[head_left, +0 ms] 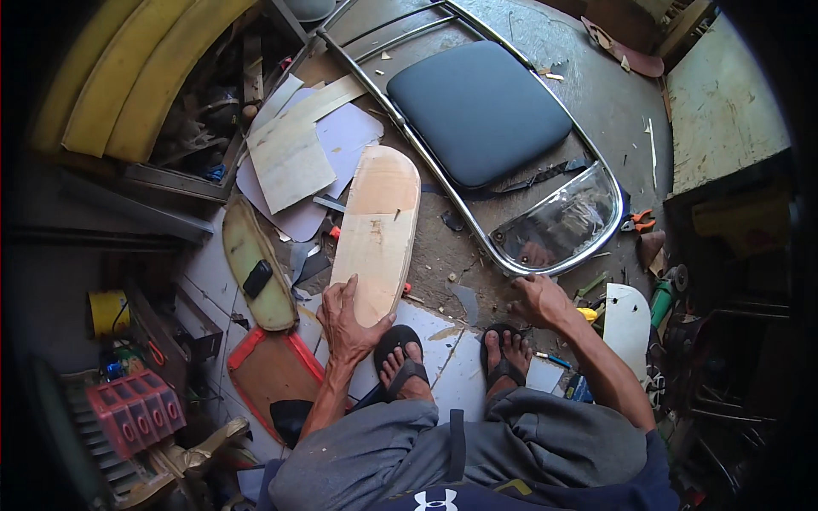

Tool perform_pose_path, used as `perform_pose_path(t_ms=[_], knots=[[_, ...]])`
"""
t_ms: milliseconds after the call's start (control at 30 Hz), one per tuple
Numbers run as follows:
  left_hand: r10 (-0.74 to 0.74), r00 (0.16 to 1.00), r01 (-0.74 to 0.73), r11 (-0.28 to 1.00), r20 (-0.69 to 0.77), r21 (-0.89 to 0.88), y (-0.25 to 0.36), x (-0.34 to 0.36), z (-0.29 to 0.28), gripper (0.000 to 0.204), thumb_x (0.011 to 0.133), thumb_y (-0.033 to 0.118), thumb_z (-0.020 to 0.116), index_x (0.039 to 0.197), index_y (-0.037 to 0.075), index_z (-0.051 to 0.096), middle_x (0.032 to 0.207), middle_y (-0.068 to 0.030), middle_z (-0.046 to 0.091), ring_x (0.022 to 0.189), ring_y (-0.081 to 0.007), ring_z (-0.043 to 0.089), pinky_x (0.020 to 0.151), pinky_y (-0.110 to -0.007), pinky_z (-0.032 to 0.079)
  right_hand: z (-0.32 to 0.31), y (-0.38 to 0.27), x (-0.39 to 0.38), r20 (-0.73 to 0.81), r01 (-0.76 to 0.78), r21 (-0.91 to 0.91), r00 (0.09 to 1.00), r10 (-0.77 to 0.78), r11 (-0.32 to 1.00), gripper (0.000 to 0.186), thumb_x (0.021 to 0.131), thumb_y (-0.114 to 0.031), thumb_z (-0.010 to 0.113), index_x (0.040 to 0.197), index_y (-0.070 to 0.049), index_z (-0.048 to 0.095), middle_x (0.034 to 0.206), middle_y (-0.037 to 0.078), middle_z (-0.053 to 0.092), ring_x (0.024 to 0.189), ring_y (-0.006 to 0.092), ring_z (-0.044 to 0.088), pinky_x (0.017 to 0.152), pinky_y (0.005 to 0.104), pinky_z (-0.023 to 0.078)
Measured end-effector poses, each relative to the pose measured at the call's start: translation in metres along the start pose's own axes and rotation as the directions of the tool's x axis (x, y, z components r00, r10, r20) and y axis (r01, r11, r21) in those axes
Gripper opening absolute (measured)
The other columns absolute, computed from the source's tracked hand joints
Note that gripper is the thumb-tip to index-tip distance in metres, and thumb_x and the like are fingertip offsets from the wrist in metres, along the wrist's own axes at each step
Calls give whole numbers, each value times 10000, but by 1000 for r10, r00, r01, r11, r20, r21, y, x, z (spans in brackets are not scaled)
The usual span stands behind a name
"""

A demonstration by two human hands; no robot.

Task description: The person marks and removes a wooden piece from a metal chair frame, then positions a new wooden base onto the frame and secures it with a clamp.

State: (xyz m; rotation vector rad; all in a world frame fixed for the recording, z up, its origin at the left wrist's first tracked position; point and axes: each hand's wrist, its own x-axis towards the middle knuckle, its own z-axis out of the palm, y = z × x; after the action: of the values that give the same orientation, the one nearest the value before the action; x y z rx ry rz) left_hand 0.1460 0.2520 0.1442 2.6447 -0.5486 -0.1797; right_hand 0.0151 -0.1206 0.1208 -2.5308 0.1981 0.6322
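Observation:
My left hand [345, 322] grips the near left edge of a long pale wooden board [375, 243] with a rounded far end. A seam crosses the board, and a small dark piece stands beside it. To the right, a folding chair lies on the floor with a shiny metal tube frame [474, 228] and a dark padded seat [481, 111]. My right hand [543, 301] is right by the frame's near rounded end, its fingers curled. Whatever they hold, if anything, is hidden. A shiny panel [567, 223] fills that end of the frame.
Wood offcuts [294, 162] and a worn greenish pad [258, 264] lie left of the board. A red-edged brown panel [277, 375] is nearer me. Orange-handled pliers [639, 221] and a green power tool [667, 294] lie at the right. My sandalled feet [405, 366] are between my hands.

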Motion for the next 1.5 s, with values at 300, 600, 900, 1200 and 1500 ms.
perform_pose_path(t_ms=[300,600,900,1200,1500], knots=[[-217,961,263,538,170,-801,54,-9,10,850,846,550,706,1454,12,452,1257,-157,436,1181,-291,524,982,-404,476,-26,-156,52,182,-75,895,962,-206,439,1192,796,-606,764,1601,-123,29,1527,297,339,1328,393,470,959,467,536],[-130,956,293,414,262,-862,52,-18,2,871,869,544,692,1476,-11,406,1316,-147,449,1215,-251,533,1015,-375,466,-18,-171,55,38,56,945,960,-277,323,1114,796,-571,776,1592,-97,158,1437,231,449,1345,332,445,992,442,491],[-290,899,241,-298,328,-924,29,-17,-18,612,937,442,570,1377,20,524,1240,-176,597,968,-274,682,811,-410,590,-23,-139,56,-34,4,674,999,26,738,661,875,-304,641,1446,-54,419,1225,253,647,1039,336,673,906,444,528],[-542,741,343,-203,397,-917,-41,-28,-64,476,985,402,535,1334,80,510,1207,-127,582,1176,-364,596,945,-568,540,-130,52,38,-398,310,900,872,284,307,243,903,-250,600,960,-23,667,833,55,646,737,169,637,664,297,520],[-579,654,639,81,486,-765,-61,7,65,415,934,323,653,1266,96,550,1173,-79,573,1094,-243,547,956,-470,452,-161,76,36,-349,308,936,765,541,169,397,968,-261,645,1234,23,566,1114,112,650,926,213,696,730,328,606]])
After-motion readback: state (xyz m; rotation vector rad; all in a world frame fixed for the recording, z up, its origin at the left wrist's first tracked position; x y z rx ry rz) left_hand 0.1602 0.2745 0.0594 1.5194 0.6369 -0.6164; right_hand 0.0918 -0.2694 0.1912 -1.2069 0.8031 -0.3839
